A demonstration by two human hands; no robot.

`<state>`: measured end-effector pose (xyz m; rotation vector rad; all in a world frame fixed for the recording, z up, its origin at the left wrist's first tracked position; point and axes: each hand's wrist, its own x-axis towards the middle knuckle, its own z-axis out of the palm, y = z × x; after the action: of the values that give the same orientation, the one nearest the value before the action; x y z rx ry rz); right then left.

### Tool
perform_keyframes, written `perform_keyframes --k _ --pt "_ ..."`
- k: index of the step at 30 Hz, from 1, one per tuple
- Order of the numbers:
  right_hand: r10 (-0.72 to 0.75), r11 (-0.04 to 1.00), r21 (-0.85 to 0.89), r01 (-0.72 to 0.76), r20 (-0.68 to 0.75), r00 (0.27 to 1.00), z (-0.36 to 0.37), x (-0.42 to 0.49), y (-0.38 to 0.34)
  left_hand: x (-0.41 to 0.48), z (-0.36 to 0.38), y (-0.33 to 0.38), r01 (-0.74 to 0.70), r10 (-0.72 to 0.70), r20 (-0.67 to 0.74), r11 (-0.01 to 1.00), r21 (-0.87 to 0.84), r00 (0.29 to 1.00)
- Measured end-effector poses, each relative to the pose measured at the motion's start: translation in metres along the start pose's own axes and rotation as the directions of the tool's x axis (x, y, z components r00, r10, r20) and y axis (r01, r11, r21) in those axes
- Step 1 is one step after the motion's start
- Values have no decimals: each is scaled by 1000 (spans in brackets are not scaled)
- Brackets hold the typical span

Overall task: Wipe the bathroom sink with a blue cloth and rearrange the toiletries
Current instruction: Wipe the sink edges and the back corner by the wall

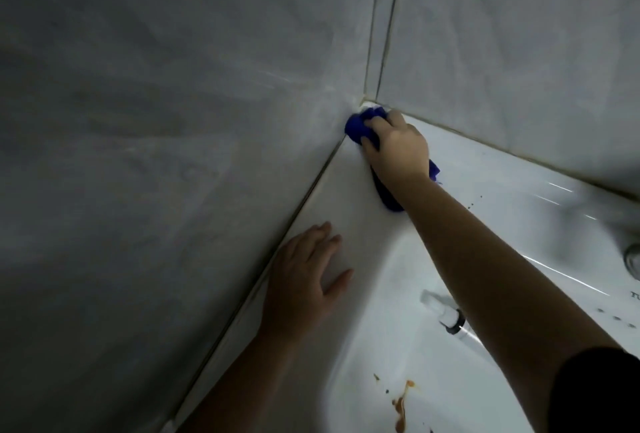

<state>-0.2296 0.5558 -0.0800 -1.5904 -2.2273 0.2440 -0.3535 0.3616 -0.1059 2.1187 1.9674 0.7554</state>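
My right hand (394, 148) presses a bunched blue cloth (358, 126) onto the white sink (349, 200) at its far left corner, where the rim meets two tiled walls. More of the cloth hangs out below my wrist. My left hand (304, 276) lies flat and empty on the left rim, fingers spread, close to the wall joint. A clear bottle with a white cap (446, 314) lies in the basin, partly hidden under my right forearm. Orange-brown stains (401, 405) streak the basin near the bottom edge.
Grey tiled walls (156, 138) close in on the left and behind. A blurred chrome tap (602, 207) and a round metal fitting (633, 259) sit at the right edge. Dark specks (471, 205) dot the back rim.
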Motion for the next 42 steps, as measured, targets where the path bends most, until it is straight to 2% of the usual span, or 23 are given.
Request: perform_keyframes --k 2,3,5,7,9,11,14,16,19,21,24,27,29,30,33,35,37,39,42 --pt "51 998 39 -51 -5 999 2 -4 -12 1 -1 0 10 -10 10 1000 13 1000" --pt "2 996 85 -3 12 1000 2 -19 -19 1 -1 1 12 -12 11 1000 14 1000" --pt "-204 969 158 189 83 975 -5 -60 -26 -1 0 2 8 -8 2 1000 5 1000" --pt "-302 952 108 286 176 937 -11 -59 -11 0 0 1 2 -2 -1 1000 6 1000" --pt "-178 983 -19 181 98 979 -14 -19 4 0 1 -1 -8 8 -18 1000 13 1000" --pt "-85 994 -67 84 -5 996 -10 12 8 -1 2 0 -8 8 -28 1000 5 1000" --pt "-42 999 28 45 -95 995 3 17 -7 -1 1 -1 2 -2 -18 1000 0 1000" --pt "80 996 47 -76 -71 994 2 1 -5 -1 2 0 10 -10 -2 1000 -3 1000" --pt "279 960 50 -275 -111 954 -2 -12 5 -1 1 0 10 -10 -2 1000 -3 1000" --pt "290 955 95 -281 -102 952 0 -1 -7 0 0 1 10 -10 10 1000 -3 1000" --pt "250 960 126 -249 14 968 4 9 -32 0 -2 3 28 -28 23 1000 -1 999" --pt "234 952 175 -252 115 965 -13 -26 -36 1 -5 4 27 -26 45 1000 -11 999" --pt "237 928 277 -247 70 969 -30 -68 -34 2 -6 4 24 -24 63 1000 -3 998" --pt "286 900 340 -272 9 958 -41 -86 -31 2 -6 4 21 -21 65 1000 2 998" --pt "518 795 448 -410 -148 843 -76 -129 -2 2 -5 4 11 -11 19 1000 23 1000" --pt "647 743 406 -533 -230 727 -97 -147 36 8 -5 8 -4 5 -5 998 65 1000" --pt "766 643 300 -705 -258 589 -107 -158 76 21 -5 16 -43 43 5 993 107 999" --pt "835 538 198 -819 -259 486 -105 -158 102 40 0 23 -106 101 47 988 110 994" --pt "841 505 217 -836 -341 419 -83 -142 111 53 15 23 -157 145 115 982 107 983"
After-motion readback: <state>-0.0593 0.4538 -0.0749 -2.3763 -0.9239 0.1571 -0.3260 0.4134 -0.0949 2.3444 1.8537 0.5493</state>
